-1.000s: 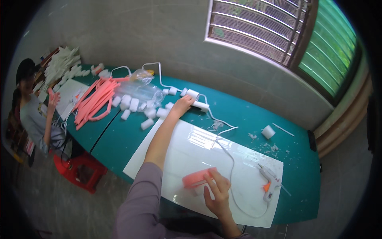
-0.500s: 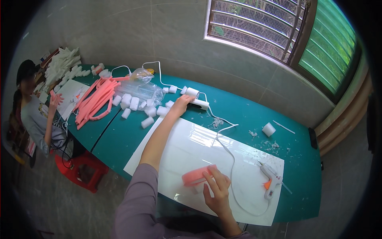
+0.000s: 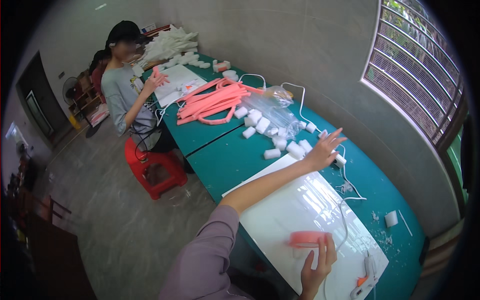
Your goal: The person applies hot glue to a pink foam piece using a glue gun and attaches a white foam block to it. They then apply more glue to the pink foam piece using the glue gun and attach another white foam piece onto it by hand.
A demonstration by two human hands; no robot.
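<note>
On the near part of the glossy white board (image 3: 287, 212) is a pink foam ring (image 3: 305, 238), its left side slightly blurred. My right hand (image 3: 318, 265) grips the right end of this ring with its fingertips, thumb held apart. My left hand (image 3: 322, 154) reaches out over the far edge of the board, fingers spread and nothing in them. Beside it are white foam pieces (image 3: 298, 150) and a white power strip (image 3: 340, 159), partly hidden by the hand. A white glue gun (image 3: 367, 277) with an orange trigger lies at the board's right end.
Pink foam strips (image 3: 212, 102) lie in a pile farther left, beside clear plastic bags (image 3: 272, 112). A co-worker (image 3: 131, 90) sits by a red stool (image 3: 155, 167) at the table's far end. A white cord (image 3: 345, 220) crosses the board. One foam cylinder (image 3: 391, 218) stands at right.
The view has swung left, bringing more of the room in. My left hand has come off the white power strip and its fingers have spread. My right hand stays at the pink foam ring.
</note>
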